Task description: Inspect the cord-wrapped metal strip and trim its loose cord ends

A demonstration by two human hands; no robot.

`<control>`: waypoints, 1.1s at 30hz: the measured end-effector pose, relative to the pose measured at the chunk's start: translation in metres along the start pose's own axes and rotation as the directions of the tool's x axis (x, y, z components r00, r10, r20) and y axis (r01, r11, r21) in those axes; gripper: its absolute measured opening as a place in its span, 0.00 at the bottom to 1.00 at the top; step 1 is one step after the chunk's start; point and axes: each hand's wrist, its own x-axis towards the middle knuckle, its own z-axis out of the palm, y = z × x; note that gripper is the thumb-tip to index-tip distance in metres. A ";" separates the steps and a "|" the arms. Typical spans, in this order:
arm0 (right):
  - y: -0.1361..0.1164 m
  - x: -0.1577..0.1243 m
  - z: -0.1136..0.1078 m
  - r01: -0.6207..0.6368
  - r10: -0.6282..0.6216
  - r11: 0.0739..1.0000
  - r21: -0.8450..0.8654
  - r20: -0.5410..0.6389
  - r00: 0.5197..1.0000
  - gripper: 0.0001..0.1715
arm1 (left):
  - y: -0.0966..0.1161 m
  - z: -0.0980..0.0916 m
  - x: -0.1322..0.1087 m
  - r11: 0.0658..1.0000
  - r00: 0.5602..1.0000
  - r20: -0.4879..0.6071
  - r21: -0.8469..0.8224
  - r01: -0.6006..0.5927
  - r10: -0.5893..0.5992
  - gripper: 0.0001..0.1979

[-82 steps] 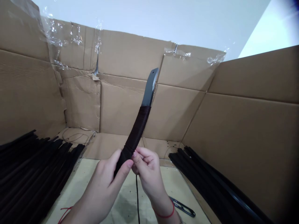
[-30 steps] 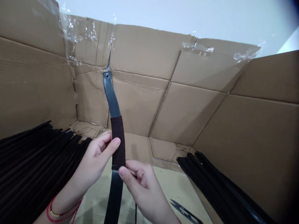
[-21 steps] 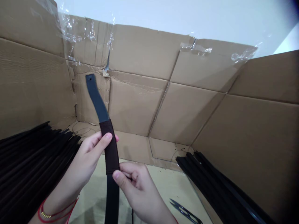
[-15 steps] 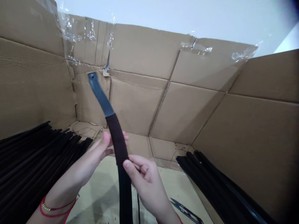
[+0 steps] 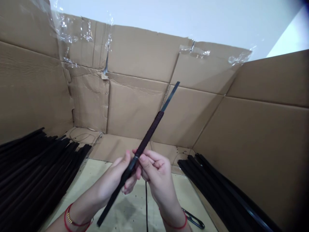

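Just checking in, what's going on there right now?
A person holds a long black strip edge-on in both hands, its cord-wrapped section rising past the fingers. The left hand and right hand grip it close together. Piles of similar black strips lie to the left and right, against cardboard walls. Thread snips lie near the right pile.
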 end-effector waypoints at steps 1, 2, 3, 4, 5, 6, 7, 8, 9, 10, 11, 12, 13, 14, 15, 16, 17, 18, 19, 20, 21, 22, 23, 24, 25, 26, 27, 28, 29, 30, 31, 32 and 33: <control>0.001 0.001 0.001 0.023 -0.026 0.999 -0.044 -0.063 0.998 0.16 | 0.000 0.001 -0.001 0.994 0.998 -0.043 0.105 -0.036 0.041 0.29; 0.000 0.001 0.001 0.038 -0.046 0.996 -0.078 -0.107 0.993 0.16 | 0.001 0.002 -0.002 0.976 0.990 -0.100 0.207 -0.073 0.096 0.28; 0.000 0.001 0.002 0.038 -0.049 0.995 -0.095 -0.122 0.991 0.17 | 0.002 0.002 -0.003 0.960 0.979 -0.148 0.265 -0.094 0.137 0.26; -0.002 0.000 0.003 0.025 -0.035 0.995 -0.094 -0.101 0.994 0.17 | 0.002 0.002 -0.005 0.956 0.972 -0.182 0.278 -0.094 0.149 0.23; -0.004 -0.002 0.004 0.003 -0.007 0.996 -0.085 -0.053 0.999 0.19 | 0.002 0.001 -0.006 0.978 0.979 -0.167 0.193 -0.082 0.115 0.23; -0.006 -0.004 0.005 -0.016 0.016 0.997 -0.080 -0.002 1.000 0.21 | 0.002 -0.001 -0.007 0.999 0.996 -0.082 0.050 -0.022 0.026 0.24; -0.009 -0.006 0.006 -0.029 0.032 0.996 -0.088 0.037 0.999 0.23 | 0.002 -0.003 -0.007 0.997 0.999 0.027 -0.067 0.039 -0.037 0.25; -0.011 -0.009 0.008 -0.032 0.038 0.994 -0.107 0.052 0.998 0.26 | 0.002 -0.005 -0.007 0.987 0.988 0.137 -0.132 0.093 -0.075 0.26; -0.013 -0.011 0.010 -0.025 0.031 0.992 -0.125 0.041 0.999 0.28 | 0.003 -0.006 -0.007 0.980 0.974 0.204 -0.149 0.134 -0.102 0.28; -0.014 -0.013 0.012 -0.012 0.015 0.990 -0.140 0.017 1.000 0.29 | 0.004 -0.007 -0.006 0.984 0.971 0.212 -0.118 0.135 -0.108 0.28; -0.015 -0.014 0.014 0.007 -0.008 0.988 -0.154 -0.008 1.000 0.29 | 0.005 -0.007 -0.006 0.993 0.982 0.163 -0.056 0.103 -0.092 0.28; -0.015 -0.014 0.015 0.036 -0.042 0.985 -0.168 -0.031 0.999 0.28 | 0.007 -0.007 -0.005 0.998 0.997 0.064 0.019 0.051 -0.053 0.28; -0.015 -0.014 0.015 0.068 -0.078 0.980 -0.186 -0.049 0.996 0.27 | 0.009 -0.006 -0.005 0.995 0.999 -0.047 0.098 0.001 0.003 0.28; -0.015 -0.014 0.015 0.097 -0.111 0.975 -0.200 -0.058 0.992 0.26 | 0.010 -0.005 -0.006 0.987 0.989 -0.139 0.157 -0.026 0.048 0.27; -0.014 -0.013 0.014 0.106 -0.120 0.973 -0.205 -0.059 0.991 0.25 | 0.010 -0.004 -0.006 0.984 0.979 -0.194 0.178 -0.022 0.057 0.27; -0.014 -0.012 0.012 0.093 -0.105 0.977 -0.191 -0.054 0.993 0.23 | 0.010 -0.003 -0.007 0.989 0.981 -0.192 0.149 0.016 0.013 0.27; -0.014 -0.011 0.010 0.063 -0.071 0.985 -0.160 -0.046 0.996 0.20 | 0.009 -0.003 -0.007 0.993 0.990 -0.119 0.082 0.087 -0.077 0.28; -0.014 -0.010 0.009 0.021 -0.025 0.992 -0.123 -0.035 0.999 0.19 | 0.007 -0.003 -0.007 0.984 0.984 0.012 0.007 0.179 -0.179 0.30; -0.015 -0.009 0.008 -0.019 0.016 0.995 -0.095 -0.033 0.999 0.18 | 0.005 -0.003 -0.007 0.965 0.958 0.141 -0.049 0.259 -0.250 0.31; -0.015 -0.009 0.007 -0.039 0.035 0.996 -0.086 -0.051 0.998 0.18 | 0.003 -0.002 -0.006 0.955 0.937 0.220 -0.066 0.290 -0.270 0.32; -0.016 -0.008 0.007 -0.038 0.030 0.995 -0.092 -0.086 0.996 0.18 | 0.001 0.000 -0.006 0.963 0.941 0.226 -0.040 0.266 -0.251 0.32; -0.017 -0.008 0.007 -0.020 0.007 0.994 -0.105 -0.124 0.992 0.17 | 0.000 0.002 -0.005 0.981 0.969 0.154 0.023 0.194 -0.195 0.31; -0.018 -0.007 0.007 0.000 -0.018 0.993 -0.119 -0.154 0.988 0.16 | -0.001 0.003 -0.005 0.989 0.994 0.031 0.113 0.097 -0.101 0.29; -0.019 -0.007 0.007 0.015 -0.036 0.992 -0.128 -0.159 0.987 0.15 | -0.001 0.005 -0.005 0.981 0.997 -0.080 0.194 0.013 0.002 0.26; -0.020 -0.007 0.006 0.022 -0.039 0.991 -0.129 -0.129 0.991 0.15 | -0.001 0.005 -0.006 0.973 0.990 -0.130 0.228 -0.027 0.058 0.23; -0.021 -0.008 0.006 0.018 -0.026 0.992 -0.125 -0.070 0.997 0.16 | -0.001 0.004 -0.007 0.979 0.992 -0.116 0.201 -0.022 0.047 0.22; -0.022 -0.009 0.005 0.007 -0.008 0.992 -0.122 -0.008 1.000 0.18 | 0.000 0.001 -0.008 0.992 0.999 -0.038 0.121 0.022 -0.017 0.21; -0.022 -0.010 0.004 -0.002 0.007 0.993 -0.120 0.039 0.999 0.21 | 0.001 -0.002 -0.009 0.995 0.990 0.100 0.020 0.103 -0.104 0.22; -0.023 -0.011 0.004 -0.001 0.008 0.993 -0.119 0.062 0.998 0.24 | 0.003 -0.006 -0.010 0.976 0.950 0.250 -0.063 0.207 -0.185 0.24; -0.023 -0.012 0.004 0.013 -0.006 0.993 -0.120 0.060 0.998 0.26 | 0.004 -0.009 -0.010 0.951 0.904 0.359 -0.108 0.288 -0.233 0.26; -0.022 -0.012 0.004 0.030 -0.026 0.991 -0.131 0.032 0.999 0.27 | 0.005 -0.011 -0.010 0.943 0.886 0.392 -0.111 0.314 -0.249 0.27; -0.021 -0.012 0.004 0.046 -0.048 0.987 -0.153 -0.005 0.999 0.27 | 0.006 -0.012 -0.010 0.958 0.910 0.341 -0.078 0.278 -0.236 0.28; -0.020 -0.012 0.004 0.058 -0.066 0.982 -0.181 -0.035 0.997 0.27 | 0.007 -0.012 -0.009 0.981 0.958 0.216 -0.012 0.196 -0.188 0.27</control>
